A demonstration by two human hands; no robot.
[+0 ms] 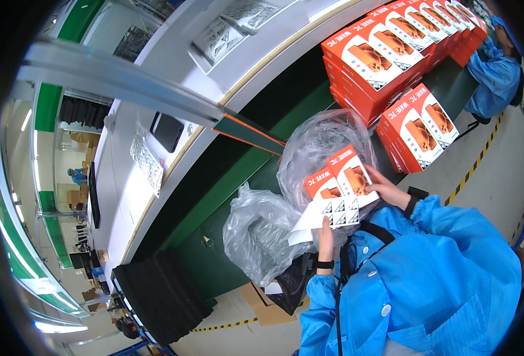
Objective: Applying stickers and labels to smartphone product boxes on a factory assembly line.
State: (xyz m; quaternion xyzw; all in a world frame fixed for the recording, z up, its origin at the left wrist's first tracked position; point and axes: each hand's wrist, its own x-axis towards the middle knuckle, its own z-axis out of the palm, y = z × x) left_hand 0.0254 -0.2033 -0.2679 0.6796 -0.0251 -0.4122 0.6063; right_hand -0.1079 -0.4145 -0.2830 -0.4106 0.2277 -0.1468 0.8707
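Observation:
My left hand (326,242) grips a white sheet of black-and-white stickers (340,212), thumb on top. The sheet lies over the lower part of two red-and-white printed boxes (346,168) that sit side by side in front of me. My right hand (387,188) is closed at the right edge of the right-hand box, its fingertips near the sticker sheet. The undersides of the boxes are hidden. Just beyond them, crumpled clear plastic bags (306,142) rest on the green surface, and another clear bag (253,237) lies to the left.
Stacks of similar boxes (386,50) stand at the far right, with a smaller stack (419,127) nearer. A metal post (125,71) crosses at left. The white shelf (208,89) holds a dark phone-like device (167,132). Black foam pieces (161,296) lie lower left. A co-worker (496,77) sits at right.

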